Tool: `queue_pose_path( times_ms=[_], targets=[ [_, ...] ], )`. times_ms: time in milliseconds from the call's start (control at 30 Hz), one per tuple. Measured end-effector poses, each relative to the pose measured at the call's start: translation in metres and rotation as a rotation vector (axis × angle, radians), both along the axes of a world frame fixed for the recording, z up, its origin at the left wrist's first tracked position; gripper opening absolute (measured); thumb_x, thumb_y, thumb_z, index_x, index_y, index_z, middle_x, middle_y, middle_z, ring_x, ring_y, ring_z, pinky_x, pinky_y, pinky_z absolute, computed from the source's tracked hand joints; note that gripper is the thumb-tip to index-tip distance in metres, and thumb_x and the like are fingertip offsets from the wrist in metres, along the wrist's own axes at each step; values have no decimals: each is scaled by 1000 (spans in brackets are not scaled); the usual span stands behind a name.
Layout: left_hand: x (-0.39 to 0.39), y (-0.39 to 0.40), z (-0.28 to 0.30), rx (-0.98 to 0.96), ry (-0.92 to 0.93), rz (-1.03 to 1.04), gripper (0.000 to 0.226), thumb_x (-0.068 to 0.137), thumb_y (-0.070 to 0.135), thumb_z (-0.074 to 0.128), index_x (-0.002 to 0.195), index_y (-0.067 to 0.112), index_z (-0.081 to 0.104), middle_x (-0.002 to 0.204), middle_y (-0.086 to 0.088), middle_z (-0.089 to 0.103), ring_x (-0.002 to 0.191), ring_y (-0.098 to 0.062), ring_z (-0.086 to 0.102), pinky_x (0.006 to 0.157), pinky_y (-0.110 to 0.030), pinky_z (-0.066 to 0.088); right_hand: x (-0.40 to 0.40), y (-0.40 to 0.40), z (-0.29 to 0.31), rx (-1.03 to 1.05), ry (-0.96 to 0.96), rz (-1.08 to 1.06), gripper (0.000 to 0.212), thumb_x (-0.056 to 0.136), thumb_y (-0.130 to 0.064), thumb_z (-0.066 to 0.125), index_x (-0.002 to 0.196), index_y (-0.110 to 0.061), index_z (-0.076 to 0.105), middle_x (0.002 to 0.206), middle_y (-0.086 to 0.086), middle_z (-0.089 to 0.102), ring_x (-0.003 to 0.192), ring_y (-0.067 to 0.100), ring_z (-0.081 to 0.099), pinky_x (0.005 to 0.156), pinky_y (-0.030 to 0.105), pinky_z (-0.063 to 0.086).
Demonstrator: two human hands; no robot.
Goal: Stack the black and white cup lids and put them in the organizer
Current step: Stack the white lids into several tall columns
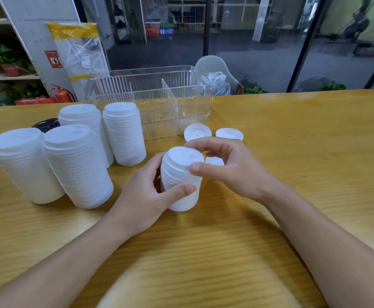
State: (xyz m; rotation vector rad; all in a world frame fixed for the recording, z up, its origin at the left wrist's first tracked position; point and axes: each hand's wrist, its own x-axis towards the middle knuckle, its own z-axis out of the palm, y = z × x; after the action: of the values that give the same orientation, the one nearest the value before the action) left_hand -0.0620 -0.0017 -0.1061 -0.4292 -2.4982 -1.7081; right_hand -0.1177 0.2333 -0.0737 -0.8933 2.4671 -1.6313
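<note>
At the far left of the bench (270, 218), four tall stacks of white lids stand close together: one at the left edge (23, 165), one just to its right and nearer (77, 165), and two behind them (81, 121) (123, 133). A black lid (46, 125) peeps out low between the back stacks, mostly hidden. Beyond them sits the clear organizer (150, 101), upright with a divider inside and no lids visible in it. In the middle, the left hand (146, 196) wraps round the side of a shorter white stack (180, 178), thumb across its near face and fingers behind. The right hand (224, 167) is curled at that stack's top, thumb and fingertips pinching the rim of the uppermost lid. Three loose white lids lie beyond the hands: two just in front of the organizer (197, 132) (229, 134) and one partly hidden behind the right hand (215, 161). These lids look like thin moulded plastic, so they should be very light, slightly springy and smooth. A nested stack probably stays together when held round its sides, but it may lean or shed its top lids if tilted. Holding low round the body with one hand and steadying the top with the other seems the safest grip.
</note>
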Motion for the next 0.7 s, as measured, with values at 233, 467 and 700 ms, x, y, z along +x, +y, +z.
queue_pose_path(
  times_ms=[233, 467, 700],
  targets=[
    [-3, -2, -3, 17, -11, 4, 73, 80, 60, 91, 144, 37, 64, 136, 5, 75, 126, -20, 71, 107, -59, 57, 3, 1, 1, 38, 36, -8, 47, 85, -31, 92, 129, -30, 76, 122, -14, 76, 120, 3, 65, 109, 32, 47],
    [-1, -1, -2, 31, 8, -55, 75, 89, 56, 81, 155, 32, 52, 145, 6, 69, 135, -19, 66, 109, -46, 55, -2, 8, 4, 80, 57, 47, 46, 91, -33, 87, 135, -30, 73, 131, -19, 74, 127, 5, 64, 111, 37, 46],
    [-3, -3, -3, 41, 6, -5, 65, 91, 59, 80, 148, 37, 56, 139, 12, 71, 131, -12, 67, 108, -39, 53, -26, 51, 1, 534, 112, -249, 56, 65, -72, 90, 113, -49, 73, 119, -24, 65, 124, 5, 55, 105, 38, 50]
  ],
)
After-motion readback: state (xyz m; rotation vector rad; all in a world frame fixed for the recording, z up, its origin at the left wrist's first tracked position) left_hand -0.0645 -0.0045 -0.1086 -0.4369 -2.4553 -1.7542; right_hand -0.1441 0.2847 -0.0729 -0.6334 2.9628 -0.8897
